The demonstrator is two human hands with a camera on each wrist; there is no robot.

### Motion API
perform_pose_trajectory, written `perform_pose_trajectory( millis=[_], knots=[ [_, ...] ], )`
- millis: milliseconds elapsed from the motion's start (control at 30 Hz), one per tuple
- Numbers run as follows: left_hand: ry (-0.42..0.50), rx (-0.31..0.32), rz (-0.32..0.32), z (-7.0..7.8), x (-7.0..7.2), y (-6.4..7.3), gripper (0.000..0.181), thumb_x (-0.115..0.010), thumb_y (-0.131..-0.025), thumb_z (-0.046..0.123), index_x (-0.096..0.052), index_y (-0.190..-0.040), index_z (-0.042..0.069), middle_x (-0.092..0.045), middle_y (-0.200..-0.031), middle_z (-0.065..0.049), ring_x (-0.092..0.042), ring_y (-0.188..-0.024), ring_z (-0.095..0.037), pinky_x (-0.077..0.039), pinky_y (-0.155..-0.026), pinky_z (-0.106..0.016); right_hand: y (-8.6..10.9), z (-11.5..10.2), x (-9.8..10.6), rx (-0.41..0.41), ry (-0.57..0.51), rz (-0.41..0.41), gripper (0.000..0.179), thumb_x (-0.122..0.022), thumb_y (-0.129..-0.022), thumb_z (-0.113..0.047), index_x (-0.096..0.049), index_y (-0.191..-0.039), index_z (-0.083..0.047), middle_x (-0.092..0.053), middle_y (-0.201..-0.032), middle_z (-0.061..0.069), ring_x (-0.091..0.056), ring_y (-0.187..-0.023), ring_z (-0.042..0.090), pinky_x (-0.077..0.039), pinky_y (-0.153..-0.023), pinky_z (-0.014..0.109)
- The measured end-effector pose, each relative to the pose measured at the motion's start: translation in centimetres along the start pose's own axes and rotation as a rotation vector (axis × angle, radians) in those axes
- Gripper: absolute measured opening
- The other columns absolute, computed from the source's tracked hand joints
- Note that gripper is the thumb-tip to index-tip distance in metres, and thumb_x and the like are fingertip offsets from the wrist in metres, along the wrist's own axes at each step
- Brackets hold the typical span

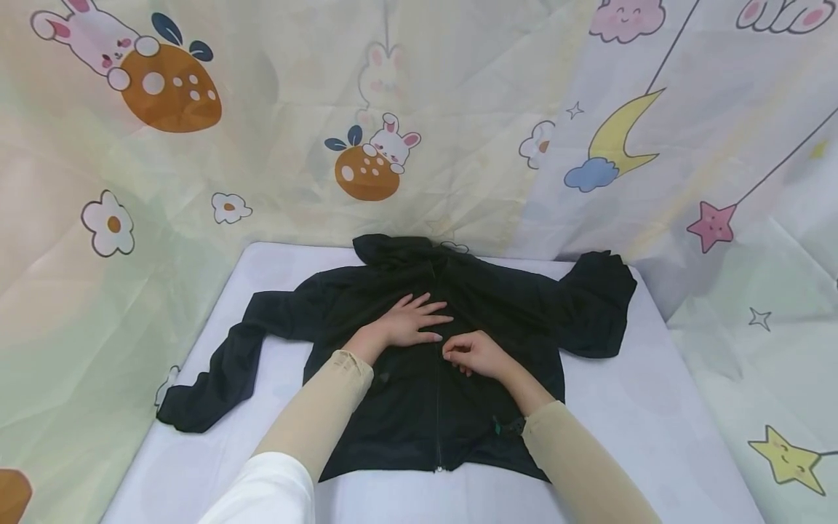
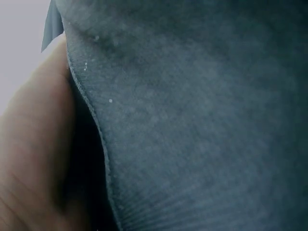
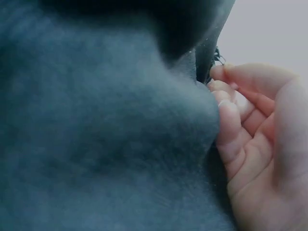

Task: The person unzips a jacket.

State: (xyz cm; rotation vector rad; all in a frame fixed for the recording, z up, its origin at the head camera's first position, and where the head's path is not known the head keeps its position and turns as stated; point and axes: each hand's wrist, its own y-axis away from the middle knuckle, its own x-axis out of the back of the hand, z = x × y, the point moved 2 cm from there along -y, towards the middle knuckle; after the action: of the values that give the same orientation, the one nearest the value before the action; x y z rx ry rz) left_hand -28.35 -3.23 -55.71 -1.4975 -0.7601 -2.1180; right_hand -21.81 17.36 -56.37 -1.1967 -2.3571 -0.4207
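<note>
A black zip-up jacket lies front up, its collar at the far side. My left hand rests on the chest with fingers spread, just left of the front zipper. In the left wrist view, part of that hand shows beside a blurred fabric edge. My right hand has curled fingers at the zipper line. In the right wrist view its thumb and forefinger pinch at a small dark piece by the zipper, apparently the zipper pull, mostly hidden by the fingers.
One sleeve stretches bent toward the table's left edge; the other is bunched at the right. A white-covered table lies under the jacket. A cartoon-printed curtain hangs behind and at both sides.
</note>
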Motion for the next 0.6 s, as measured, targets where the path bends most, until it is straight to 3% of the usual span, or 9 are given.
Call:
perform_pose_trajectory(
  millis=[233,600],
  knots=[
    [-0.019,0.004,0.004,0.1,-0.3,-0.1,0.057,-0.033,-0.099,0.067,-0.026,-0.152,0.05,-0.014,-0.166,0.014,-0.003,-0.156,-0.023,-0.008,-0.124,-0.054,0.6,-0.7,-0.6,-0.009,0.135,0.017,0.01,-0.064,-0.096,-0.018,-0.071,-0.091,-0.022,-0.062,-0.067,-0.007,-0.058,-0.052,0.008,-0.053,-0.051,0.028],
    [-0.02,0.017,0.004,0.1,-0.1,0.0,0.058,-0.034,-0.098,0.067,-0.025,-0.152,0.05,-0.014,-0.166,0.014,-0.002,-0.156,-0.022,-0.006,-0.124,-0.054,1.9,-1.9,-1.9,-0.014,0.249,0.079,0.011,-0.063,-0.096,-0.015,-0.072,-0.096,-0.021,-0.06,-0.067,-0.011,-0.055,-0.05,0.003,-0.05,-0.053,0.024]
  ],
)
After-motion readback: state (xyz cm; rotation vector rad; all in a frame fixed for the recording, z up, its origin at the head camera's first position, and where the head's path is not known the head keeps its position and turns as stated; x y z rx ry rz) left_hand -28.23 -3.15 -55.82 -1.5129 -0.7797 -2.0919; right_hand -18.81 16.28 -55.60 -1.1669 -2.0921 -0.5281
